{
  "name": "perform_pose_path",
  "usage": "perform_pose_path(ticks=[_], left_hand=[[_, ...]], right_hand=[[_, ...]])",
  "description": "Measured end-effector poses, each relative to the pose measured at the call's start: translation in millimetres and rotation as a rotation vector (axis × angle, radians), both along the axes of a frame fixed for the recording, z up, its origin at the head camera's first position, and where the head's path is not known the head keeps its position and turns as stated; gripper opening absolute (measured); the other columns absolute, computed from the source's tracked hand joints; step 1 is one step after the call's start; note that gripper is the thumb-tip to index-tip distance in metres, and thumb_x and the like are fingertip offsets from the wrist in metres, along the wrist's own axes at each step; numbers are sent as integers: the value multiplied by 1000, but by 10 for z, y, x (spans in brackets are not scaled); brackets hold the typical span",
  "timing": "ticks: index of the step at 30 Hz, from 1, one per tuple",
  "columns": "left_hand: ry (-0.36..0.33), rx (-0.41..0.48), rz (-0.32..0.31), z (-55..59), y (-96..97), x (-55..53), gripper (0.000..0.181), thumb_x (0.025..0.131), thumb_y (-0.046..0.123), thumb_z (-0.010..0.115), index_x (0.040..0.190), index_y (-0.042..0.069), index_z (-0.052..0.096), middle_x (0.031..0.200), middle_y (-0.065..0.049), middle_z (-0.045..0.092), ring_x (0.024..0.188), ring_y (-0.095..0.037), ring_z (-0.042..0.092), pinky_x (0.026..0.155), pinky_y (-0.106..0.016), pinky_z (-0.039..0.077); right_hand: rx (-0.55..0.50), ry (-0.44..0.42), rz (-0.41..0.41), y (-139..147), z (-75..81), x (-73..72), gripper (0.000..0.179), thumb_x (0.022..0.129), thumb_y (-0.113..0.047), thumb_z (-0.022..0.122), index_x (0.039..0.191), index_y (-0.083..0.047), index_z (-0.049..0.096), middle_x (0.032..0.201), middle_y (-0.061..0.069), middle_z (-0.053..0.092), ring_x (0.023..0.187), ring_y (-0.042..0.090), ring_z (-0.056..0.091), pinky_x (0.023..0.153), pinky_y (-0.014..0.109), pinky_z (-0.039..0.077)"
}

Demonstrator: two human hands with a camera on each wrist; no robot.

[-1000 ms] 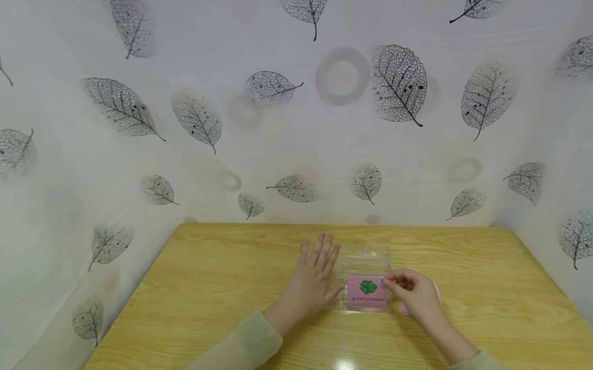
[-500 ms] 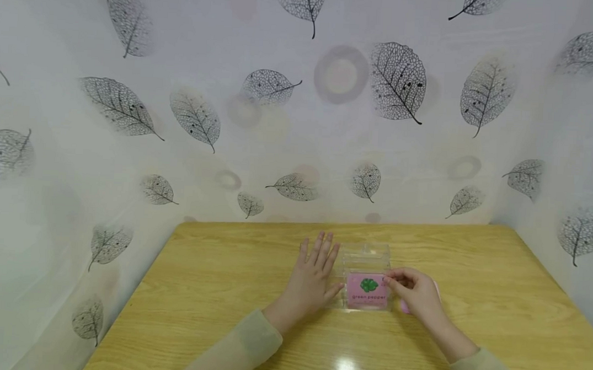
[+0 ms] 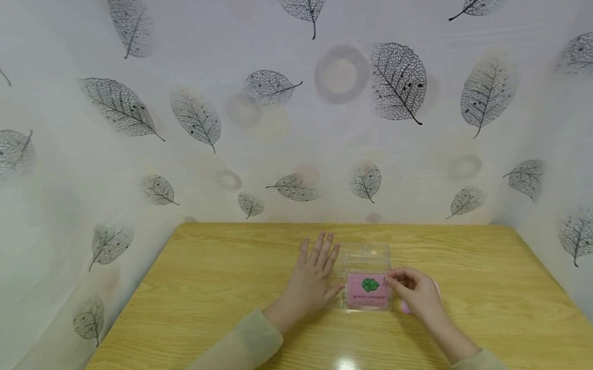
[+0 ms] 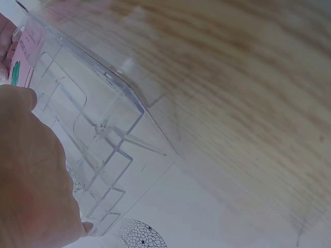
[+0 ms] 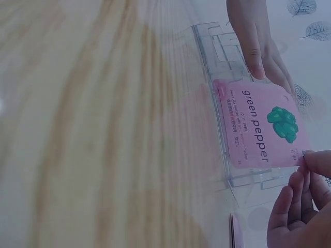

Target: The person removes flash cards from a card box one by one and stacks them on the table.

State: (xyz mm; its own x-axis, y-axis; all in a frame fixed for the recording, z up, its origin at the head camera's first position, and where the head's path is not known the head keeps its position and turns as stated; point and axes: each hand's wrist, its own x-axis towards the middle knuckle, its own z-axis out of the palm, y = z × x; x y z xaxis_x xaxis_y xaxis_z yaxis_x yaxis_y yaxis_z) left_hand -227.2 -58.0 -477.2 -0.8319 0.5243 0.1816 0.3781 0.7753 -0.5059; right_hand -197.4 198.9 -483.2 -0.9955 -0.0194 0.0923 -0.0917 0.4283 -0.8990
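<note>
A pink card (image 3: 366,298) printed "green pepper" with a green picture sits at the front of a clear stepped plastic holder (image 3: 366,261). Thumb and fingertips of my right hand (image 3: 418,294) pinch the card's upper right corner; the right wrist view shows this card (image 5: 258,132) leaning back. My left hand (image 3: 308,279) rests along the holder's left side, its fingers spread and straight. In the left wrist view the left hand (image 4: 31,175) lies over the holder's tiers (image 4: 111,155). The holder's left part is hidden under that hand.
Partly hidden beneath my right hand, a small pile of pink cards (image 3: 405,307) lies on the wooden table (image 3: 222,281), just right of the holder. A leaf-patterned white curtain (image 3: 298,141) surrounds the table's back and sides.
</note>
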Motion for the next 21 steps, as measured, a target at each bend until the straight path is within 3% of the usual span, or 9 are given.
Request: perform_pose_path(ticks=[3,8,21], left_hand=[[-5,2,-1,4,1,4,88,90,70,12,152,10,-2,157,-17,-11,146,-33,2,115,-55,13],[4,4,-2,20,2,14,87,90,70,12,152,10,-1,159,-15,-2,146,-34,1,115,-54,14],[0,2,-1,47,1,33,87,91,69,12,152,10,-2,159,-15,0,146,-33,1,115,-55,14]], right_hand=[[-8,0,-2,9,-1,1,28,88,-30,67,102,-6,68,92,7,68,77,4,58,67,20,51],[-33,7,8,16,15,-5,26,89,-24,66,103,-2,66,92,10,67,77,5,58,67,20,51],[-4,37,-1,27,58,-37,25,89,-25,66,100,-3,67,93,9,67,77,2,58,68,19,51]])
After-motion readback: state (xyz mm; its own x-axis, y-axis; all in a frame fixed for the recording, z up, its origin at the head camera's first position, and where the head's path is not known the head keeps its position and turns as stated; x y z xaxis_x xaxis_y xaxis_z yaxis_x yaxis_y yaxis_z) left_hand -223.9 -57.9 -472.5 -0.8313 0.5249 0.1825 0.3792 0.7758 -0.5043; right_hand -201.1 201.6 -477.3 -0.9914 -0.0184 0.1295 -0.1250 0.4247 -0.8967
